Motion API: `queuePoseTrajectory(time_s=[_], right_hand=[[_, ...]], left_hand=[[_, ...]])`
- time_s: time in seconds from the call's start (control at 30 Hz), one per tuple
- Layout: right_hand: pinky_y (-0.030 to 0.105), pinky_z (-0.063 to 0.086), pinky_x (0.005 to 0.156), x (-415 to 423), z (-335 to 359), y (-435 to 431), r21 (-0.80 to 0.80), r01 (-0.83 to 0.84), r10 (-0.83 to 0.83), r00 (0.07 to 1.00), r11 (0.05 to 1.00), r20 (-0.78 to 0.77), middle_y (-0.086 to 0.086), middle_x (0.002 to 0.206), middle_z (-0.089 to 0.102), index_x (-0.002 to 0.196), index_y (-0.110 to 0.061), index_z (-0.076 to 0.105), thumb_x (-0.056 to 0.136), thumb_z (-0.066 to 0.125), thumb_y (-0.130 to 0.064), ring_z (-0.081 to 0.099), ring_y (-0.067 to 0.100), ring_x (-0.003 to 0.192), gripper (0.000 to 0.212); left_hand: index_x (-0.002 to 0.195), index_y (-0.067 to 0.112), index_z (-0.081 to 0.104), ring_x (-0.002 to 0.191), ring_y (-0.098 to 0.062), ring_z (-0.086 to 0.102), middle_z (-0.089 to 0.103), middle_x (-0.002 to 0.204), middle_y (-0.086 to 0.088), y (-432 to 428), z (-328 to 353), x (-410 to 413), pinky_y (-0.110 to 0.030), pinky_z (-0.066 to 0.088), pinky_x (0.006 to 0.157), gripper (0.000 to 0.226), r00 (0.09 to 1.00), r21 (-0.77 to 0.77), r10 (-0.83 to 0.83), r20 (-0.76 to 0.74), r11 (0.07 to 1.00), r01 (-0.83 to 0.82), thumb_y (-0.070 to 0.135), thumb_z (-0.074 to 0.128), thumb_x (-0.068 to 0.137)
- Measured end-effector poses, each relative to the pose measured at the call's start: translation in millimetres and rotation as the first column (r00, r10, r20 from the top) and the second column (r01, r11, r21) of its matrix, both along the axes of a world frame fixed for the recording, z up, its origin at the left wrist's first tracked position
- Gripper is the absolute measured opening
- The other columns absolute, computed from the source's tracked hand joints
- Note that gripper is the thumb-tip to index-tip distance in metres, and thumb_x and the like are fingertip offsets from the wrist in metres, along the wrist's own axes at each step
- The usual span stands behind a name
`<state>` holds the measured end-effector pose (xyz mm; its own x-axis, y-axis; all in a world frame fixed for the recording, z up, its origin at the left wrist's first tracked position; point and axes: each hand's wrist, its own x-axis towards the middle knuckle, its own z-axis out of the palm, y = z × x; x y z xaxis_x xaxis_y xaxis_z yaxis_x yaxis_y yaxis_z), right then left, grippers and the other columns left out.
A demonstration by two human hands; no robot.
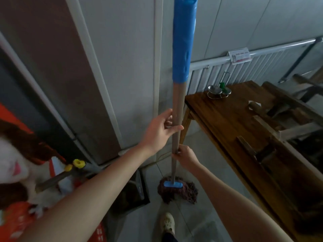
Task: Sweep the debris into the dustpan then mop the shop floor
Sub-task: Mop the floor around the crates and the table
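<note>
Mop handle (pixel 178 102) stood upright, left hand (pixel 162 130) and right hand (pixel 185 158) both gripping it; table (pixel 236 119) crowded in at 3 o'clock, dustpan (pixel 129 193) at 9 o'clock of the mop head (pixel 176 191).

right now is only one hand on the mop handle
No, the left hand and the right hand both grip the mop handle.

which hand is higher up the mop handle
The left hand, wrapped round the mop handle above the right hand, which grips lower down, nearer the mop head.
</note>
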<state>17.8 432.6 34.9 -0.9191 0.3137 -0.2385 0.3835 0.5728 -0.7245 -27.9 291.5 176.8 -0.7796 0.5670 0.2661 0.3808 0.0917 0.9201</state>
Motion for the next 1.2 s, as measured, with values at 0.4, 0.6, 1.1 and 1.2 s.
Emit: queuePoseTrajectory(time_s=[0.4,0.6,1.1,1.2], right_hand=[[0.012,0.038,0.050,141.5,40.0,-65.4,0.030,0.090,-0.090,0.996,0.996,-0.002,-0.004,0.078,0.062,0.089,-0.011,0.065,0.083,0.066,-0.015,0.056,0.005,0.064,0.007],[0.015,0.039,0.054,181.6,53.8,-74.4,0.051,0.024,-0.025,1.000,0.998,0.003,-0.002,0.081,0.063,0.090,-0.010,0.066,0.084,0.066,-0.014,0.057,0.011,0.072,0.008],[0.034,0.050,0.072,330.2,66.6,-88.9,-0.031,-0.366,0.361,0.927,0.930,-0.102,0.003,0.078,0.064,0.071,-0.024,0.060,0.080,0.071,-0.014,0.061,0.017,0.077,0.017],[0.038,0.051,0.078,367.6,71.3,-97.5,-0.081,-0.419,0.414,0.907,0.904,-0.073,0.007,0.083,0.065,0.083,-0.012,0.065,0.080,0.071,-0.012,0.061,0.020,0.081,0.006]], left_hand=[[0.093,0.012,0.059,0.074,-0.011,0.063,0.062,0.074,0.008,-67.7,30.7,133.0,-0.029,0.051,0.076,0.024,0.982,0.036,-0.176,0.067,0.984,0.174,0.002,0.073,0.076],[0.095,0.018,0.061,0.079,-0.014,0.065,0.064,0.077,-0.002,-82.1,48.3,184.3,-0.029,0.054,0.080,0.026,0.991,0.026,-0.127,0.035,0.992,0.126,0.003,0.072,0.077],[0.115,0.008,0.060,0.084,-0.015,0.068,0.069,0.088,0.000,-80.3,69.1,389.5,-0.034,0.056,0.083,0.036,0.901,0.054,0.426,-0.081,0.905,-0.423,0.010,0.072,0.080],[0.116,0.010,0.060,0.090,-0.014,0.067,0.069,0.095,0.001,-85.0,75.6,436.7,-0.039,0.054,0.087,0.039,0.860,-0.004,0.497,-0.115,0.865,-0.501,0.016,0.072,0.080]])
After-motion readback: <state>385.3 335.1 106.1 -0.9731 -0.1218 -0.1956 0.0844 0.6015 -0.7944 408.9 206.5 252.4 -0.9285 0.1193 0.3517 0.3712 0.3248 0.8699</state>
